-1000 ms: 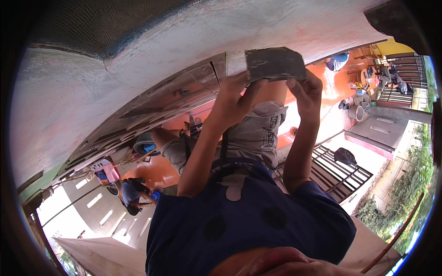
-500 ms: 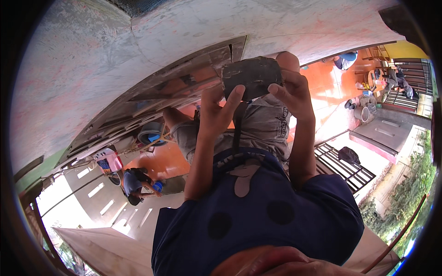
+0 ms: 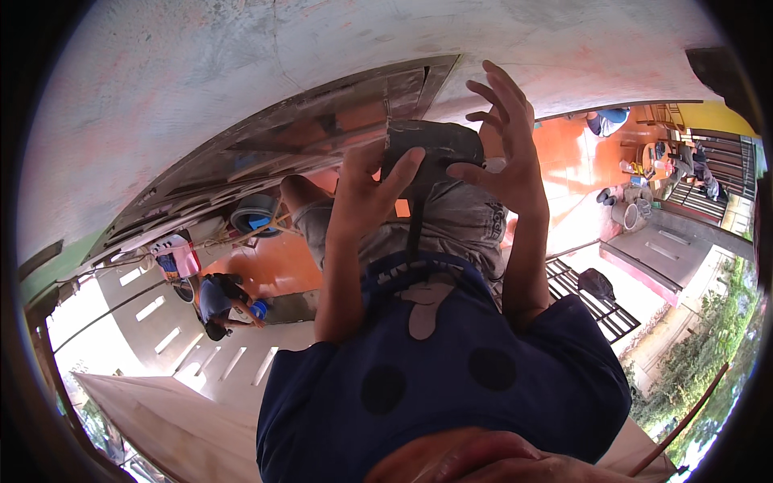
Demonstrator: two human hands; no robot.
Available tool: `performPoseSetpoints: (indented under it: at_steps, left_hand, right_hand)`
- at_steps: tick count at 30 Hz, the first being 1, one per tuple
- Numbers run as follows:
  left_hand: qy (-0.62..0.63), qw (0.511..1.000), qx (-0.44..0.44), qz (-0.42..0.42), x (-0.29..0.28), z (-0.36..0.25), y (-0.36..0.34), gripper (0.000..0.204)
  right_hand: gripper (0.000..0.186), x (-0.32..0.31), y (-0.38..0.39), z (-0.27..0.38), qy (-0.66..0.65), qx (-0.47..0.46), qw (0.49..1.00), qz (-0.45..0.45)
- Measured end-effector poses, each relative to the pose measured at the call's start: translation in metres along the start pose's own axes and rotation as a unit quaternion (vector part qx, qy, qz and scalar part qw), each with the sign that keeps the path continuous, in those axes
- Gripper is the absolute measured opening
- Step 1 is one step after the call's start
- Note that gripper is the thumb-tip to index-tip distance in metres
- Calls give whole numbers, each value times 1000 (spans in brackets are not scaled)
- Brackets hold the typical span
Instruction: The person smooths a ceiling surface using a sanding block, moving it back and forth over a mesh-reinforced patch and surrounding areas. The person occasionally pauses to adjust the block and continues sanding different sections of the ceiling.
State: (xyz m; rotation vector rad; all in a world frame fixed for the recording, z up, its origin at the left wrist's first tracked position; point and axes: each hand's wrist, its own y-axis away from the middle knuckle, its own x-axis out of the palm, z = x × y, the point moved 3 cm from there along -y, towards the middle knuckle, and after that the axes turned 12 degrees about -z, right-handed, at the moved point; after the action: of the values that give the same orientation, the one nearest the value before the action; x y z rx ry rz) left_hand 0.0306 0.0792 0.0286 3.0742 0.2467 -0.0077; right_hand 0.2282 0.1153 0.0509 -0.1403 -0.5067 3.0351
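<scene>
A dark grey-black rectangular block with scuffed, pale-edged sides is up in front of my lap. My left hand grips its left side, the thumb across the near face and the other fingers mostly hidden behind. Beside the block's right end, my right hand is open, its fingers spread and pointing up. That thumb points at the block's lower right edge; whether it touches is unclear. Below lie my grey shorts, with a dark strap hanging over them.
A grey plastered wall stands in front, with a brown-framed window or door. At left are a dark basin and a bending person by a blue bucket. A black bag lies on a metal grille at right.
My right hand has let go of the block's right side and spread its fingers upward. The left hand keeps hold, and the block has tilted and shifted slightly left and down.
</scene>
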Motion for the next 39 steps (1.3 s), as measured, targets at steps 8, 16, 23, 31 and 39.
performPoseSetpoints:
  at_steps: [8, 16, 23, 31, 39]
  left_hand:
    - [148, 986, -67, 26, -23, -4, 11, 27]
    - [110, 984, 122, -65, -28, 0, 10, 66]
    - [9, 978, 187, 93, -20, -5, 5, 61]
    - [-94, 994, 26, -52, -11, -17, -6, 24]
    - [-35, 954, 161, -251, 16, -25, -30, 15]
  right_hand:
    - [50, 12, 8, -6, 18, 12, 989, 147]
    - [40, 22, 14, -9, -96, 146, 985, 14]
    - [33, 24, 15, -16, -143, 264, 954, -27]
    - [33, 20, 6, -3, 6, 23, 1000, -19]
    - [26, 16, -27, -1, 89, 43, 989, -110]
